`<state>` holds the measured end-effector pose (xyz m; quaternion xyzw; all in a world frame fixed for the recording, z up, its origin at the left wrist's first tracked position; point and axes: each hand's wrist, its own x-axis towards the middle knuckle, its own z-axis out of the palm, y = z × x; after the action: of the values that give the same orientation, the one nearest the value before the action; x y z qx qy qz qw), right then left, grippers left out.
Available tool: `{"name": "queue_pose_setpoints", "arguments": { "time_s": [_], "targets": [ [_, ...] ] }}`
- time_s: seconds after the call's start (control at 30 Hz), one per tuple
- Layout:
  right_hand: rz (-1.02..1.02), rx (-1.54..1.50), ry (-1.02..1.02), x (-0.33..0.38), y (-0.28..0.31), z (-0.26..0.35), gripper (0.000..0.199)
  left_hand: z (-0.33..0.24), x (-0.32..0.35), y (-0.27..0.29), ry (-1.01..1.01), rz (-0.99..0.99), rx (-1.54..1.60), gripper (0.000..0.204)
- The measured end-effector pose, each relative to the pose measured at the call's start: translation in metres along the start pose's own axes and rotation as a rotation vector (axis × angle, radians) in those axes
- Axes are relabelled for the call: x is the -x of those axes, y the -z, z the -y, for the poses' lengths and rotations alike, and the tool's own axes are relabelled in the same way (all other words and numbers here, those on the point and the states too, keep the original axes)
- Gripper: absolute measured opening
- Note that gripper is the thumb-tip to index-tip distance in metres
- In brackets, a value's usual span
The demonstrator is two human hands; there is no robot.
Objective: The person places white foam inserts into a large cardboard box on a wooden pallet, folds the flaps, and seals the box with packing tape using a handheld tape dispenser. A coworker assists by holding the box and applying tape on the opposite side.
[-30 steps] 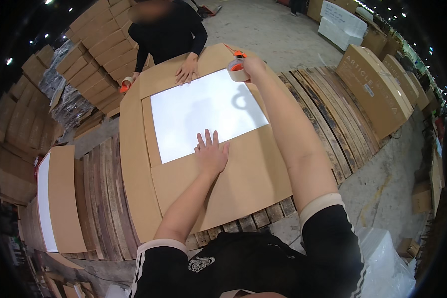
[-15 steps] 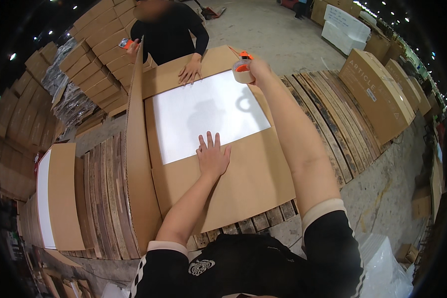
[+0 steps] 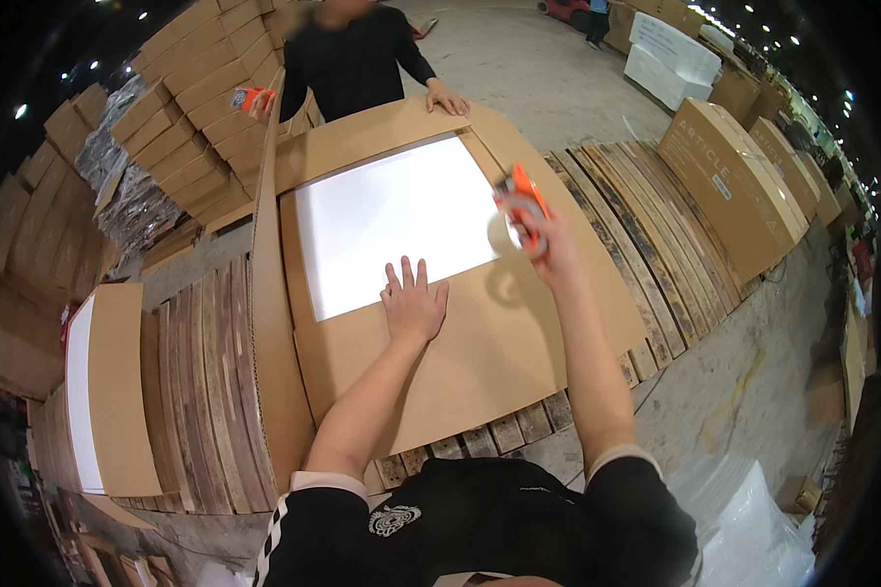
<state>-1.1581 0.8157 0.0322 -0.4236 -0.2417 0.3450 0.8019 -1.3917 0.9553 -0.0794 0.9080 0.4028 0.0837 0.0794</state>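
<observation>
A large cardboard box (image 3: pixel 470 367) lies before me, its near flap folded inward. Through the gap between its flaps shows a flat white surface (image 3: pixel 392 220). My left hand (image 3: pixel 416 311) rests flat on the near flap, fingers spread, their tips at the edge of the white area. My right hand (image 3: pixel 556 247) is closed round an orange tape dispenser (image 3: pixel 525 196) with a roll of tape, held above the box's right side and slightly blurred. At the left a tall cardboard flap (image 3: pixel 274 342) stands upright.
Across the box a person in black lays a hand (image 3: pixel 447 100) on the far flap and holds another orange tape dispenser (image 3: pixel 249 99). Wooden pallets (image 3: pixel 646 235) run beneath. Stacked boxes (image 3: pixel 196 78) stand far left, large cartons (image 3: pixel 734 176) at right, plastic-wrapped goods (image 3: pixel 754 523) near right.
My right hand has drawn the tape dispenser nearer and rightward from the far corner. The right flap now spreads outward. The other person's hand has shifted rightward. My left hand stays nearly in place.
</observation>
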Motion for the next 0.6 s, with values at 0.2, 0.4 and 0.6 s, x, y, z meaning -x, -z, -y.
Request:
{"name": "queue_pose_setpoints", "arguments": {
  "time_s": [0.2, 0.4, 0.6],
  "targets": [
    [-0.446, 0.19, 0.031, 0.133, 0.087, -0.043, 0.049, 0.001, -0.001, -0.004, -0.019, -0.025, -0.025, 0.08],
    [-0.364, -0.123, 0.189, 0.147, 0.102, -0.046, 0.044, -0.002, 0.0, 0.003, -0.001, 0.03, -0.014, 0.079],
    [-0.431, -0.036, 0.129, 0.14, 0.1, -0.047, 0.049, -0.005, 0.001, 0.012, 0.011, 0.073, 0.0, 0.079]
  ]
}}
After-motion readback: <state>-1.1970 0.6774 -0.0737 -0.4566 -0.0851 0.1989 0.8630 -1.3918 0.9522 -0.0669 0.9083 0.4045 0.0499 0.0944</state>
